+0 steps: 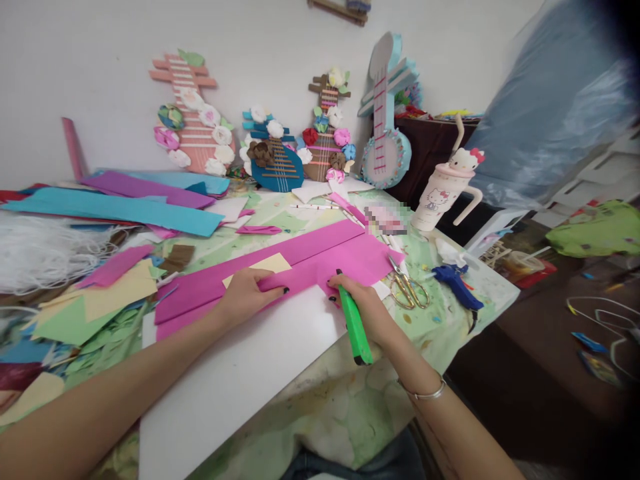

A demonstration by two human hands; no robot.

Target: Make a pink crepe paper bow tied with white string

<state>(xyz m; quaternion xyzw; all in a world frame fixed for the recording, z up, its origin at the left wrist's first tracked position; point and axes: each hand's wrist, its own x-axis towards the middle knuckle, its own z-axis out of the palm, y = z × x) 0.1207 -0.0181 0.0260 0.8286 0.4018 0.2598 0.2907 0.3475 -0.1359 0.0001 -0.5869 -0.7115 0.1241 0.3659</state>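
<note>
My left hand (249,291) lies flat with fingers pressed on a long magenta foam sheet (305,260) that rests on a white board (240,373). A small cream paper piece (270,263) sits on the magenta sheet just above that hand. My right hand (363,303) grips a green utility knife (355,323), its dark tip touching the magenta sheet near the sheet's lower edge. A silver bracelet (425,393) circles my right wrist.
Gold scissors (407,290) and a blue glue gun (457,283) lie right of my right hand. A cartoon-cat cup (443,193) stands behind them. Decorated foam instrument models (277,160) lean on the wall. Coloured sheets (115,207), white string (45,250) and scraps cover the left.
</note>
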